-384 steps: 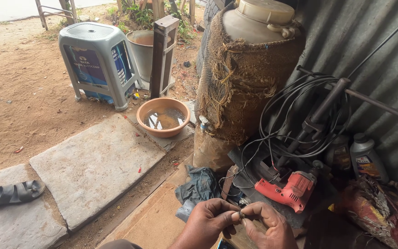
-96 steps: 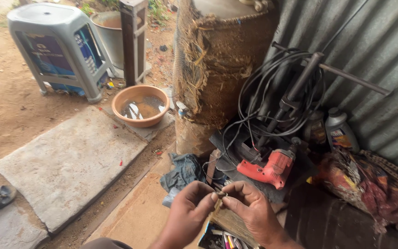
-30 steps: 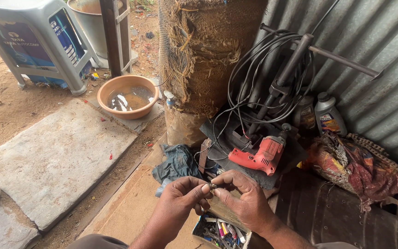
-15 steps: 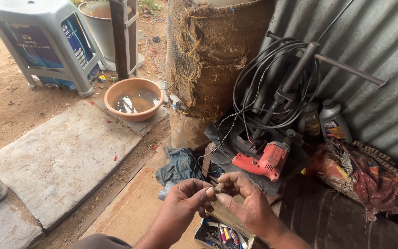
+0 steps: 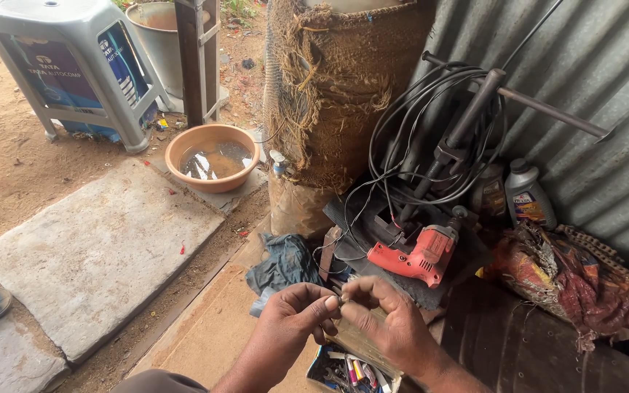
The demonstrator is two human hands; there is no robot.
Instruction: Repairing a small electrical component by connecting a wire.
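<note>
Red power drill beside coiled black cables, clay bowl of water, grey plastic stool, stone slab

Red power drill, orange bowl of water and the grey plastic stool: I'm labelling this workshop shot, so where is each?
Red power drill (image 5: 418,256), head view, on the middle of its red body.
Orange bowl (image 5: 196,182), head view, on its outer wall nearest the camera.
Grey plastic stool (image 5: 52,10), head view, on its flat seat top.
</note>
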